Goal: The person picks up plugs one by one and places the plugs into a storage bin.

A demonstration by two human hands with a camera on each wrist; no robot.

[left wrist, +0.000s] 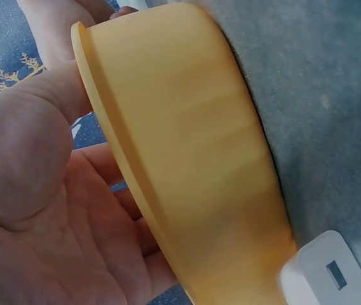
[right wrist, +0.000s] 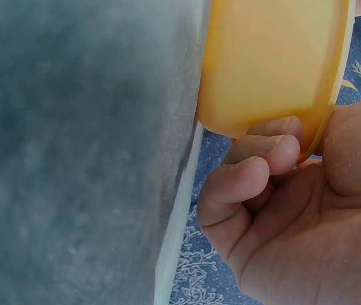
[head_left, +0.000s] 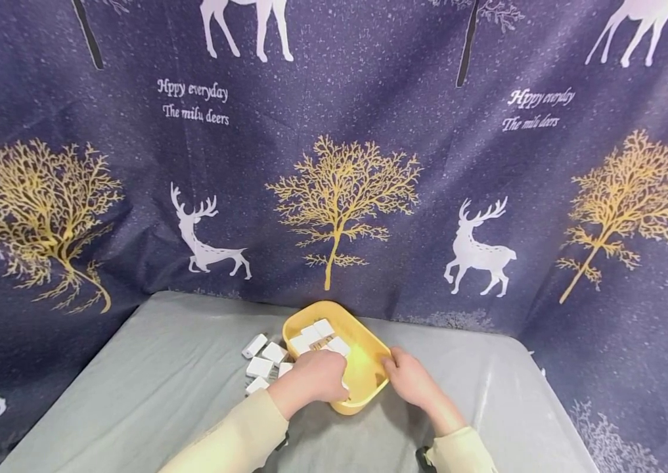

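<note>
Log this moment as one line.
left hand: over bin, hold unclear | right hand: grips bin edge | chargers: some in bin, others on table

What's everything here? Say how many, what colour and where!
Bin: one, yellow, on the table.
Blocks inside bin: at least four, white, far end.
Blocks outside: at least five, white, left of bin.
Table: one, grey, under bin.
Cloth: one, dark blue, behind table.
Printed trees: three, gold, on cloth.
Dark trunks: two, top of cloth.
Printed deer: two whole, white, others cut off, on cloth.
Lettering: two patches, white, on cloth.
Sleeves: two, cream, bottom of head view.
Dark pieces: two, black, beside sleeves.
Left hand: one, bare, reaching into bin.
Right hand: one, bare, gripping bin.
</note>
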